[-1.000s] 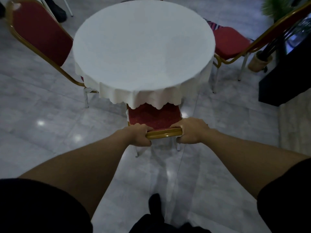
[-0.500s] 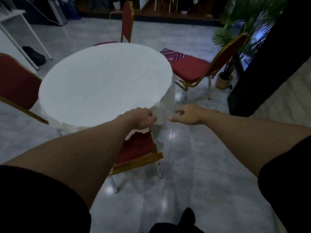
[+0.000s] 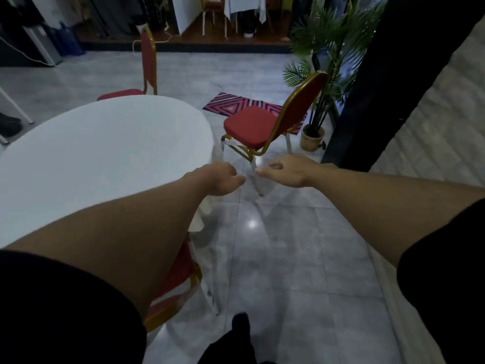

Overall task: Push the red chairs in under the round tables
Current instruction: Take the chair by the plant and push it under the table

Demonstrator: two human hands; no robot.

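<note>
Ahead, head view:
Next chair: the pulled-out red chair [image 3: 253,127] stands ahead and slightly right of both hands, well clear of the round table [image 3: 105,153], its seat facing the table and its backrest on the far right.
Nearer hand: right hand [image 3: 286,170], by a little.
Grip: left hand [image 3: 223,177] loosely curled, right hand spread; both hold nothing.
Chair by the left arm: already tucked under the table.
Writing: none legible.

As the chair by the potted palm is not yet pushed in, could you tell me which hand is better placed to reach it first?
Probably the right hand: it is open and sits nearer the gold-framed red chair. The left hand hangs by the white-clothed round table.
</note>
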